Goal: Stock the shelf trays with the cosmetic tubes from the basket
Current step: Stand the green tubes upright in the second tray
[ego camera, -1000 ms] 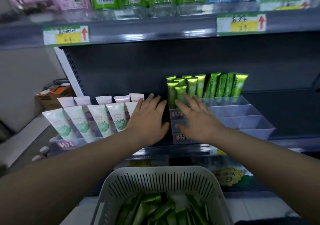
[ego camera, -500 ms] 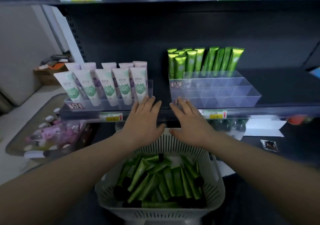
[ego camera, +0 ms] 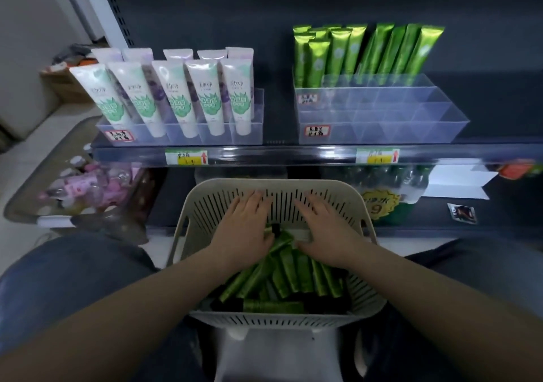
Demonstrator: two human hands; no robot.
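A white slotted basket [ego camera: 273,321] sits in front of me, holding several green cosmetic tubes [ego camera: 289,273] with black caps. My left hand [ego camera: 245,228] and my right hand [ego camera: 326,230] are both inside the basket, fingers straight, lying flat over the far end of the tube pile. Neither hand grips a tube. On the shelf above, a clear divided tray [ego camera: 382,117] at the right holds several green tubes [ego camera: 364,53] standing in its back rows; its front compartments hold nothing.
Left of that tray, another clear tray [ego camera: 182,134] holds several white and green tubes [ego camera: 173,96]. The shelf edge [ego camera: 293,155] carries yellow price tags. Below are bottled water packs [ego camera: 382,187], and a bin of pink bottles [ego camera: 85,190] stands at the left.
Both hands have dropped from the shelf trays down into the basket and now lie on the green tubes. My view has tilted down, bringing the whole basket into sight.
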